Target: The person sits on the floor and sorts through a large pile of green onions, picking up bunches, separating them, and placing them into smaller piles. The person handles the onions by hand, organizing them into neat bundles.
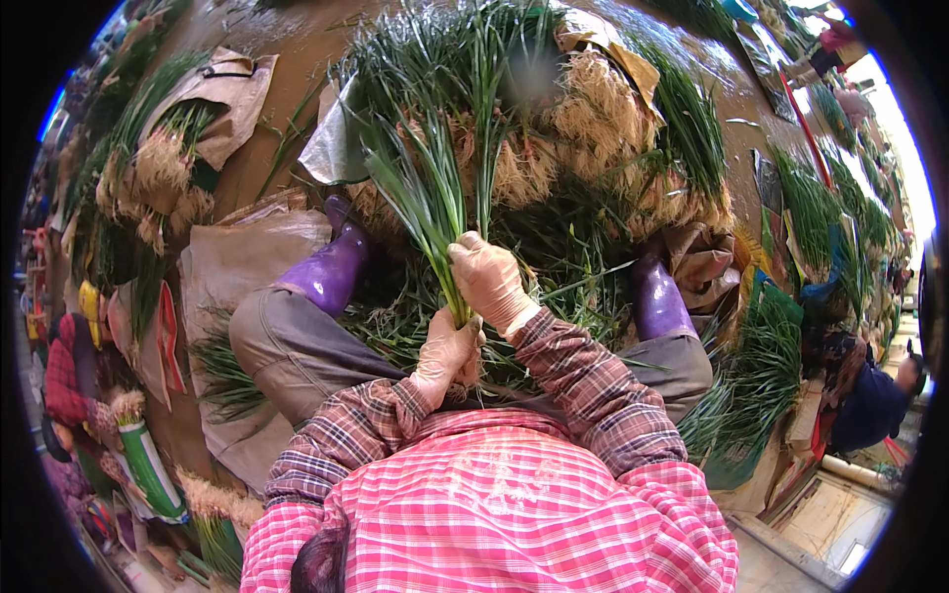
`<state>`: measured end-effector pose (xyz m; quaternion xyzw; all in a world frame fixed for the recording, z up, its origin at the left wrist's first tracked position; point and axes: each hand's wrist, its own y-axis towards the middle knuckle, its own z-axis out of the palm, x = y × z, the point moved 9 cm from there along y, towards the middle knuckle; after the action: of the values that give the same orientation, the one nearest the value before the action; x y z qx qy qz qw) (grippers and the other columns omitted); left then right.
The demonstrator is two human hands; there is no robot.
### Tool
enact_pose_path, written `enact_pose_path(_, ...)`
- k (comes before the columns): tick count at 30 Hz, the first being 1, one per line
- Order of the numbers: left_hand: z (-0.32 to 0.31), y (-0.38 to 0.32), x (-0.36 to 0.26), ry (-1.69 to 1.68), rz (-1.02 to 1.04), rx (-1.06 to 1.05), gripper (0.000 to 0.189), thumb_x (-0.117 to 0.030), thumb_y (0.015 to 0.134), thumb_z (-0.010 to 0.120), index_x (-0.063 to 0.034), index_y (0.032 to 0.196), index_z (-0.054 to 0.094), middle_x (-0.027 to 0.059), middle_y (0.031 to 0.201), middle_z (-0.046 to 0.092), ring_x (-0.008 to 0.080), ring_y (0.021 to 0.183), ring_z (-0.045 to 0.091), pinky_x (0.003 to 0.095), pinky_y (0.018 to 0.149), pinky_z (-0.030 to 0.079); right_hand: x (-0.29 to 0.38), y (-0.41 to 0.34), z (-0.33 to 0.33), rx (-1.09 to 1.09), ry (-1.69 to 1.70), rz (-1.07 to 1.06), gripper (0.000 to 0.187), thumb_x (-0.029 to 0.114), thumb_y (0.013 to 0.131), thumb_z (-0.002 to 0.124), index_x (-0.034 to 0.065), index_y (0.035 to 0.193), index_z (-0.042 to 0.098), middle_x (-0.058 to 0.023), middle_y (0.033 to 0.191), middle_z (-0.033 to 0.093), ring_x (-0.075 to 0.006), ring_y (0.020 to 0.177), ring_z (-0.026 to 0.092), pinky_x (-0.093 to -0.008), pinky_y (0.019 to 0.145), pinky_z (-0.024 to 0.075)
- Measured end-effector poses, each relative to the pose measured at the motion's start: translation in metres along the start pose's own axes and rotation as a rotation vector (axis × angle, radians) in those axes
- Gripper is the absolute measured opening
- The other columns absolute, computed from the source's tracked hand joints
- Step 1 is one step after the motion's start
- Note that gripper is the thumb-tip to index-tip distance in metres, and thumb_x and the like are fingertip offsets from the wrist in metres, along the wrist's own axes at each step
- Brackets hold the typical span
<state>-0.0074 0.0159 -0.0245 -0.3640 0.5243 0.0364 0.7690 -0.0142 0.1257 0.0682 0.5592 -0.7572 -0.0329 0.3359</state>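
My left hand (448, 352), in a thin pale glove, is wrapped around the lower end of a bunch of green allium stalks (437, 222). Pale roots show below that hand. Just above it, my right hand (493, 282), gloved the same way, is closed around stalks, its thumb side against the bunch. The long flat leaves fan upward and away from me. Beyond them lies a large heap of the same greens (452, 67), with a dense mass of pale roots (604, 111) facing me. Loose leaf trimmings (578, 274) cover the ground between my legs.
Purple boots (326, 267) flank the trimmings. A woven sack (245, 259) lies at left, with rooted bundles (163, 159) beyond it. More greens (771, 370) are piled at right. People sit at left (70, 370) and right (867, 404). The brown floor (296, 30) looks wet.
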Motion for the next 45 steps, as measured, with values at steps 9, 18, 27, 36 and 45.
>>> enact_pose_path(9,0.012,-0.003,0.003,-0.501,-0.228,0.216,0.017,-0.008,0.092,0.061,-0.0003,0.107,0.058,0.0050,0.071,0.061,0.0088,0.050,0.053,0.0214,0.047,0.046,-0.088,-0.026,0.010,-0.185,1.897,0.907,0.012,0.020,0.091,0.064,0.0089,0.094,0.061,0.0018,0.079,0.058,-0.0086,0.066,0.052,-0.0239,0.054,0.0410)
enact_pose_path(18,0.008,-0.001,0.014,-0.405,-0.271,0.150,0.025,-0.010,0.087,0.070,-0.0049,0.107,0.056,0.0046,0.073,0.061,0.0103,0.055,0.055,0.0250,0.049,0.047,-0.078,-0.075,-0.003,0.252,0.659,0.735,0.032,0.033,0.093,0.065,0.0006,0.095,0.063,-0.0106,0.082,0.066,-0.0215,0.071,0.061,-0.0337,0.069,0.0509)
enact_pose_path(27,0.006,-0.006,0.002,-0.239,-0.125,0.123,0.022,-0.004,0.082,0.071,-0.0053,0.099,0.057,-0.0008,0.075,0.058,0.0089,0.060,0.053,0.0239,0.052,0.044,-0.013,-0.030,0.021,0.366,0.066,0.122,0.023,0.028,0.090,0.061,0.0076,0.081,0.057,-0.0135,0.068,0.062,-0.0346,0.066,0.065,-0.0434,0.058,0.0511)
enact_pose_path(36,0.016,-0.006,-0.002,-0.465,-0.271,0.241,0.023,-0.010,0.088,0.068,-0.0034,0.107,0.056,0.0031,0.072,0.059,0.0113,0.054,0.056,0.0235,0.050,0.048,-0.101,-0.043,0.002,-0.138,1.419,1.118,0.014,0.018,0.100,0.055,0.0103,0.089,0.058,0.0034,0.068,0.052,-0.0042,0.058,0.049,-0.0220,0.041,0.0379)
enact_pose_path(45,0.017,-0.006,-0.006,-0.416,-0.213,0.264,0.023,-0.003,0.082,0.071,-0.0053,0.100,0.058,0.0013,0.077,0.060,0.0103,0.061,0.057,0.0227,0.053,0.047,-0.031,-0.072,0.002,0.322,0.314,0.180,0.017,0.019,0.087,0.064,0.0058,0.088,0.055,-0.0171,0.071,0.062,-0.0379,0.070,0.064,-0.0445,0.060,0.0504)
